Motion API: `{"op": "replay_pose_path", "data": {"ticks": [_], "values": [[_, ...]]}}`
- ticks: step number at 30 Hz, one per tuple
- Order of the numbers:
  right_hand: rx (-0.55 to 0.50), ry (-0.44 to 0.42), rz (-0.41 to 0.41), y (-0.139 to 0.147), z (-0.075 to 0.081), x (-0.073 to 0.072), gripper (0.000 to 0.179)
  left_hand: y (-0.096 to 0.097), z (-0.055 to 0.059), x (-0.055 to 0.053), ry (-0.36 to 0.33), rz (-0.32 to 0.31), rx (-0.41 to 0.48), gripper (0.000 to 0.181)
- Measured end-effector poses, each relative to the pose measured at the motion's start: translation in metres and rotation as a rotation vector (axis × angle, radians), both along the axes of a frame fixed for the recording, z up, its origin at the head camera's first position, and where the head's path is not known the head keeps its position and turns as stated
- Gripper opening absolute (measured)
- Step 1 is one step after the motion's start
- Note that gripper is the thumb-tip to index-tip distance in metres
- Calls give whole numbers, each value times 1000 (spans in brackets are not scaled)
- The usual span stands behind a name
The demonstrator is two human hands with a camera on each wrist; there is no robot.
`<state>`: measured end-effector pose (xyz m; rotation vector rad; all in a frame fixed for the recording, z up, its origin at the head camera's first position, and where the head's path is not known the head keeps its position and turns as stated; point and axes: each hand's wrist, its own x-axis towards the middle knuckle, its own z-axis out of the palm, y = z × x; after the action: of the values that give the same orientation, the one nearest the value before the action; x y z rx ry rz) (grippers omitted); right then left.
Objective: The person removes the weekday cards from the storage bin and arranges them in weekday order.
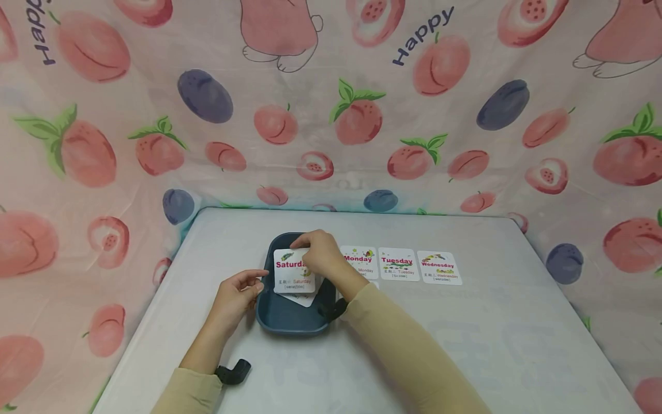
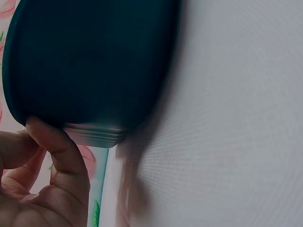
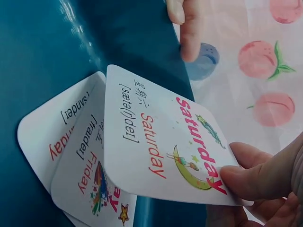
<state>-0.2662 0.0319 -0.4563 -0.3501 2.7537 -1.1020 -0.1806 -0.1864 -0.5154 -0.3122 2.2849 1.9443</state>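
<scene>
Between thumb and fingers, my right hand [image 1: 324, 253] pinches the Saturday card [image 3: 156, 146] by its top edge. It is tilted above a blue tray [image 1: 292, 326]. Beneath it in the tray, the Friday card [image 3: 78, 175] overlaps the Sunday card [image 3: 45, 130]; both are partly covered. At the tray's left side is my left hand [image 1: 235, 296], its thumb and fingertips at the rim, holding it. In the left wrist view, the left thumb [image 2: 59, 146] meets the tray's dark edge, and the stacked card edges [image 2: 94, 135] show beyond.
Right of the tray, the Monday card [image 1: 359, 261], Tuesday card [image 1: 398, 264] and Wednesday card [image 1: 439, 268] lie in a row. Another white card [image 1: 373, 284] peeks out by the right forearm. A fruit-print cloth [image 1: 320, 115] hangs behind the white table [image 1: 491, 345].
</scene>
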Motion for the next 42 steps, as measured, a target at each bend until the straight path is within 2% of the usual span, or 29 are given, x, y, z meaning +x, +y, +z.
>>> {"op": "replay_pose_path", "data": {"ticks": [6,15,23,42], "values": [[-32,-17,-17,7,5,1,47,0,0,-1,3,3,0,34],[-79,-37,-43,26,21,6,44,1,1,0,5,8,-4,34],[-63,-8,-57,47,30,8,42,2,1,-1,18,14,-6,34],[-100,-1,-88,100,34,20,41,3,3,0,22,11,-21,34]]}}
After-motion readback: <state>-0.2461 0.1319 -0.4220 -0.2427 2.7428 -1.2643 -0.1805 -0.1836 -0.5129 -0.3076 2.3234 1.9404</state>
